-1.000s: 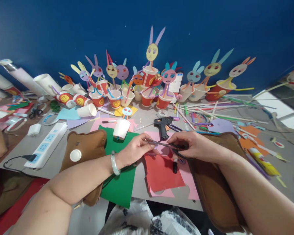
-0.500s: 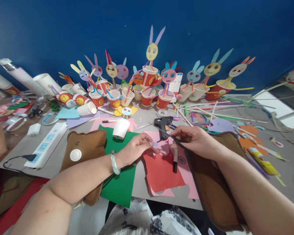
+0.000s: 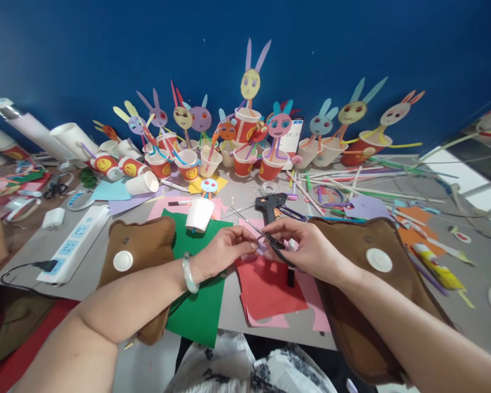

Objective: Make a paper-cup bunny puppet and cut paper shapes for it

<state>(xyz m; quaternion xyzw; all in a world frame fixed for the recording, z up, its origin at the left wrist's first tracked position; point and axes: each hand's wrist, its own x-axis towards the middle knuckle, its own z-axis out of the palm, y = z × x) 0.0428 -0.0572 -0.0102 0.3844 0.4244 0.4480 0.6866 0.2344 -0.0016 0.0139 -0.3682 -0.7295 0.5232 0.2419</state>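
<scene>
Grey table [image 3: 232, 307]: left hand [image 3: 225, 250] pinches lilac scrap [image 3: 261, 249], right hand [image 3: 311, 248] grips scissors [image 3: 265, 236] against it.

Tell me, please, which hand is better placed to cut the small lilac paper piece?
Probably the right hand: it grips the black-handled metal scissors, blades at the small lilac paper piece pinched by the left hand.

Glue gun [image 3: 270, 204] apparently behind scissors [image 3: 270, 239].

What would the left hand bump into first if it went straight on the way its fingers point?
Probably the scissors in the right hand, just past the lilac paper piece the left hand pinches; depth is unclear.
</scene>
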